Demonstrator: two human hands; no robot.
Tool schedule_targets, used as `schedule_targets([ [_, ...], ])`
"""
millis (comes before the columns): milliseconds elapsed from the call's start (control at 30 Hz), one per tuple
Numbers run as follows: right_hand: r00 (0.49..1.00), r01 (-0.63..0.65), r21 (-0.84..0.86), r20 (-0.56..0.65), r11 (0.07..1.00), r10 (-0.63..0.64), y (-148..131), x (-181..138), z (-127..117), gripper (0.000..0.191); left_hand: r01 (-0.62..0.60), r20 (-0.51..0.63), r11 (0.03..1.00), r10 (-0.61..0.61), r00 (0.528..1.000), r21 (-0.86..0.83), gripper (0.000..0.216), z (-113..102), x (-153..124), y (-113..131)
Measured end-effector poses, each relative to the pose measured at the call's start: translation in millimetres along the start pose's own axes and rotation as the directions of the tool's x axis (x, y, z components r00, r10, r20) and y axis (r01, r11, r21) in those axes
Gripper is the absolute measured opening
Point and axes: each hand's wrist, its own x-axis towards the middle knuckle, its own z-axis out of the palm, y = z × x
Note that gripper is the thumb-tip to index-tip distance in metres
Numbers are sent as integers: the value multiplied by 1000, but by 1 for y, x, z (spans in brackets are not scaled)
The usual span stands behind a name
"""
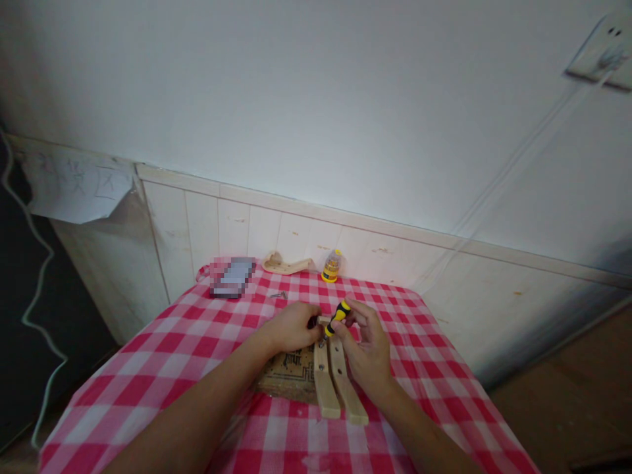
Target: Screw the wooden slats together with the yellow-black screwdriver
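My right hand (368, 339) is closed around a yellow and black screwdriver (338, 318), tilted with its tip down at a pale wooden piece (326, 388). The tip meets the wood near a dark hole or screw. My left hand (296, 327) has its fingers bent at the far end of this wood, beside the screwdriver tip; what its fingertips pinch is hidden. Just to the right lies a second curved wooden piece (348, 388) with dark holes. Under my left hand and the wood is a brown board with dark printed markings (291, 368).
Along the table's back stand a small yellow-capped clear container (332, 266), a curved wooden piece (286, 264) and a blurred phone-like object (233, 278). Small metal bits (279, 295) lie nearer. A red-and-white checked cloth (197, 355) covers the table, which meets a wall (316, 118).
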Motion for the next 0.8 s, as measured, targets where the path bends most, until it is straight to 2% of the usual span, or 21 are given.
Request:
schedule_targets([
  [333,999,45,6,-27,999,-45,-1,0,2,33,-1,-7,1000,1,1000,0,12,0,0,-1],
  [633,998,-23,79,66,997,18,6,-10,-1,35,4,18,1000,-5,1000,28,18,-3,0,2],
  [800,999,8,53,50,999,-11,3,-8,-1,37,34,30,999,-35,999,27,19,-1,1,0],
])
